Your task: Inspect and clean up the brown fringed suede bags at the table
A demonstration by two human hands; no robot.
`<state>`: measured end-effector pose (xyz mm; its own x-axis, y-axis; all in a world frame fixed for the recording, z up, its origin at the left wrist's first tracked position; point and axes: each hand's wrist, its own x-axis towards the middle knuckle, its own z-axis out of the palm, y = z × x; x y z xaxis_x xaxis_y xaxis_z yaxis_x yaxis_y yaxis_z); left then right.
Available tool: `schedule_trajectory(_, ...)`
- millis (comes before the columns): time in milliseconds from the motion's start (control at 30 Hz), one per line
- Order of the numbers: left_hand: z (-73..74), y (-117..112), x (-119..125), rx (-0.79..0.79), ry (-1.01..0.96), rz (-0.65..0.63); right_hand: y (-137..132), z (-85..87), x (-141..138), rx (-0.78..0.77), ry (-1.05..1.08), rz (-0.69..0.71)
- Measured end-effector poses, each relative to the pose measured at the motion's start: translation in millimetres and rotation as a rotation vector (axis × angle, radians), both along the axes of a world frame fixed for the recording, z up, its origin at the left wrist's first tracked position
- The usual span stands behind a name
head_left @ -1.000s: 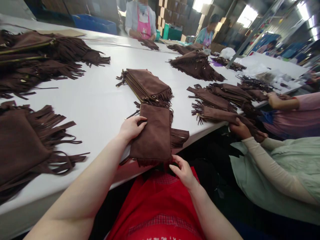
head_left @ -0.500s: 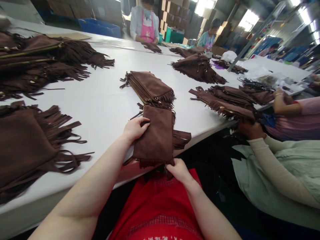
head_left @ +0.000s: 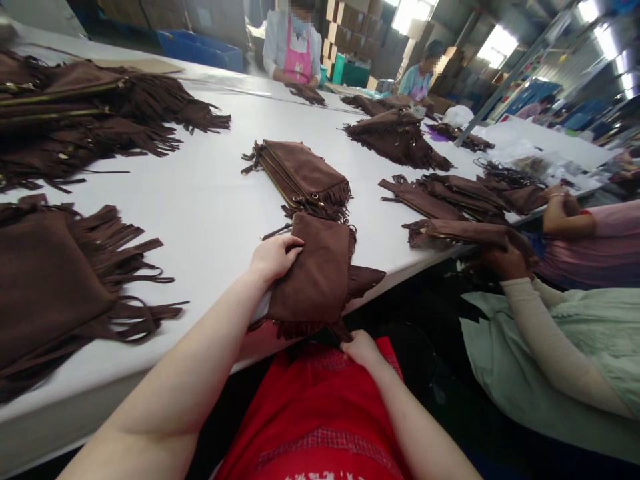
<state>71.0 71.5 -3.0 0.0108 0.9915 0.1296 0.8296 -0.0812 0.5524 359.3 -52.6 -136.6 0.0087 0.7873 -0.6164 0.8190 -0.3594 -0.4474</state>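
A brown fringed bag (head_left: 315, 280) lies at the table's front edge, its near end hanging slightly over. My left hand (head_left: 275, 258) grips its left side, thumb on top and the other fingers hidden beneath. Below the bag's near right corner, my right hand (head_left: 361, 348) is closed on a strand of its fringe (head_left: 341, 331), pulled downward. More fringe sticks out to the right of the bag. Just beyond it lies a small stack of similar bags (head_left: 305, 170) with gold zippers, touching or nearly touching its far end.
On the left lie another fringed bag (head_left: 50, 273) and a large heap of bags (head_left: 100, 113). More bags (head_left: 400, 137) lie at the far right of the white table (head_left: 210, 193). At my right, a co-worker's hands (head_left: 507, 261) hold a bag (head_left: 465, 231). Other people work across the table.
My right hand has moved slightly down and right, drawing the fringe strand longer. The bag's near right corner bends. The co-worker's bag at right has swung toward the table edge.
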Motion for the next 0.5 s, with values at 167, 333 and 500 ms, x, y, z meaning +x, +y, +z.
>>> schedule_trajectory(167,-0.7,-2,3,-0.009,-0.014,0.013,11,-6.4,-7,-0.037,-0.093,0.017)
schedule_trajectory(333,-2.4,-2,-7,0.019,0.001,0.068,-5,-13.3,8,0.100,-0.147,0.012)
schedule_trajectory(500,-5.0,2,-24,0.004,-0.015,0.151,-11,-18.3,15,0.123,-0.024,-0.030)
